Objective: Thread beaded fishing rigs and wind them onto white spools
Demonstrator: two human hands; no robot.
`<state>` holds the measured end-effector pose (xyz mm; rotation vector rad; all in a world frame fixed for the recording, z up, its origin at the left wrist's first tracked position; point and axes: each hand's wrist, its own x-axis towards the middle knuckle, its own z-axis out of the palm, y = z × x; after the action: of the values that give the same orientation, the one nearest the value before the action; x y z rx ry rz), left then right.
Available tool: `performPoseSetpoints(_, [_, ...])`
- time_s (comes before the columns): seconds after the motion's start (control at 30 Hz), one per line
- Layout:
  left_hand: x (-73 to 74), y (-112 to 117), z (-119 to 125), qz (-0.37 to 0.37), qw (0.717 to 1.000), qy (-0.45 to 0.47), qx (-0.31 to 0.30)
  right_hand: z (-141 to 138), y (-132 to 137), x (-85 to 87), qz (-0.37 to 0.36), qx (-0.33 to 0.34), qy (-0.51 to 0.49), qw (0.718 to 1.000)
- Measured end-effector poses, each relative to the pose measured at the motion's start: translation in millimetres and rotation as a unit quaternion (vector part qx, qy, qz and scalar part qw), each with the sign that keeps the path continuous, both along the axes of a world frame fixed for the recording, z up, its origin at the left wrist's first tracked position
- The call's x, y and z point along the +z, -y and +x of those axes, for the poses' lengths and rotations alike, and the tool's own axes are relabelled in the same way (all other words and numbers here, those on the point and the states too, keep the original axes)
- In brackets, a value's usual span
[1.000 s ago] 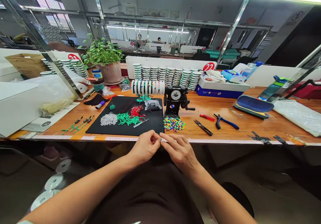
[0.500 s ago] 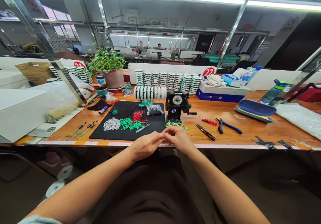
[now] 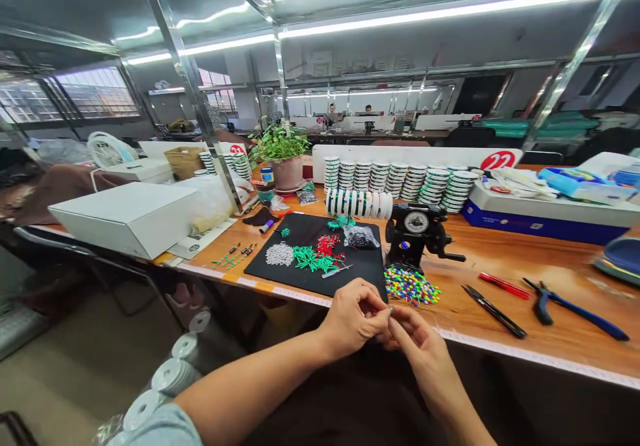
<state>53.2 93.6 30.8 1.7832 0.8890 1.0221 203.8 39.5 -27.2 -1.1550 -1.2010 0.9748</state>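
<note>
My left hand (image 3: 351, 319) is closed in a pinch, its thumb and forefinger meeting above the table's front edge. Against those fingertips, my right hand (image 3: 421, 347) is also closed, thumb pressed toward its curled fingers. A tiny green bit shows where the fingertips meet; what it belongs to is too small to name. Just beyond the hands lies a heap of multicoloured beads (image 3: 411, 287). To the left, a black mat (image 3: 264, 269) bears silvery beads (image 3: 279, 254), green tube-like pieces (image 3: 311, 259), red pieces (image 3: 328, 245) and a bag of dark bits (image 3: 361, 237).
A black hand-cranked machine with a dial (image 3: 417, 222) holds a row of white spools (image 3: 357, 204). Stacked spools (image 3: 394, 181) stand behind. To the right lie tweezers (image 3: 494, 311), a red pen (image 3: 504, 285) and blue-handled pliers (image 3: 585, 314). A white box (image 3: 125, 216) sits left.
The view has turned left and come closer, so the bench things appear further right or larger. Both hands stay together at the table edge, fingertips still meeting.
</note>
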Motion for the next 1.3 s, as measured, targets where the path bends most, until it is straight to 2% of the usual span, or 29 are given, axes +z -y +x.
performPoseSetpoints(0.07, [-0.5,1.9,-1.7,-0.003,1.000,0.001,-0.007,-3.5,5.4,-3.7,0.021,-0.014,0.039,0.999])
performPoseSetpoints(0.17, [0.5,1.7,-4.5,0.005,1.000,-0.008,-0.026,-7.1,11.0,-0.4,0.140,-0.112,0.173,0.968])
performPoseSetpoints(0.23, [1.9,0.3,-5.8,0.013,0.999,-0.016,-0.039,-7.6,13.7,4.2,0.237,-0.150,0.263,0.923])
performPoseSetpoints(0.33, [5.1,-2.6,-6.9,0.045,0.997,-0.036,-0.052,-5.8,15.5,13.3,0.352,-0.197,0.383,0.831])
performPoseSetpoints(0.37, [6.6,-3.9,-7.2,0.062,0.996,-0.044,-0.054,-4.6,14.7,16.9,0.372,-0.195,0.411,0.809])
performPoseSetpoints(0.4, [8.3,-5.4,-7.6,0.080,0.994,-0.050,-0.055,-3.0,12.7,20.8,0.382,-0.180,0.426,0.800])
performPoseSetpoints(0.43, [10.3,-7.2,-8.3,0.097,0.992,-0.057,-0.059,-0.9,9.4,24.9,0.379,-0.157,0.426,0.806])
performPoseSetpoints(0.5, [14.5,-11.7,-10.2,0.118,0.987,-0.070,-0.083,4.5,-2.0,33.1,0.341,-0.122,0.388,0.847])
performPoseSetpoints(0.6, [20.8,-20.5,-12.8,0.093,0.982,-0.073,-0.149,14.8,-28.7,43.6,0.210,-0.070,0.278,0.935])
performPoseSetpoints(0.67, [23.8,-26.3,-12.4,0.060,0.981,-0.063,-0.174,20.6,-48.1,49.2,0.120,-0.011,0.213,0.969])
performPoseSetpoints(0.77, [24.9,-31.6,-7.3,0.034,0.985,-0.046,-0.163,23.7,-66.8,54.8,0.075,0.040,0.183,0.979])
performPoseSetpoints(0.83, [23.1,-31.1,-2.5,0.037,0.991,-0.033,-0.126,20.9,-66.7,55.4,0.086,0.019,0.186,0.979])
performPoseSetpoints(0.97, [15.3,-22.5,2.2,0.046,0.998,-0.023,-0.032,8.2,-43.0,44.0,0.119,-0.170,0.142,0.968])
performPoseSetpoints(1.0, [13.2,-20.0,1.9,0.038,0.999,-0.020,-0.017,5.1,-35.9,38.5,0.111,-0.194,0.109,0.969])
performPoseSetpoints(1.03, [11.2,-18.0,1.3,0.026,0.999,-0.016,-0.008,2.2,-29.6,32.3,0.091,-0.188,0.068,0.976])
performPoseSetpoints(1.07, [9.4,-16.5,0.5,0.011,1.000,-0.010,-0.007,-0.3,-24.3,26.0,0.062,-0.153,0.024,0.986])
performPoseSetpoints(1.17, [6.1,-15.2,-2.0,-0.037,0.999,0.008,-0.021,-6.2,-13.5,11.8,-0.008,-0.011,-0.060,0.998])
performPoseSetpoints(1.23, [5.4,-15.6,-3.2,-0.056,0.998,0.011,-0.033,-9.1,-7.4,9.5,0.004,0.011,-0.026,1.000])
performPoseSetpoints(1.3, [5.5,-15.5,-4.2,-0.039,0.999,-0.005,-0.033,-10.8,-0.3,12.7,0.073,-0.041,0.078,0.993])
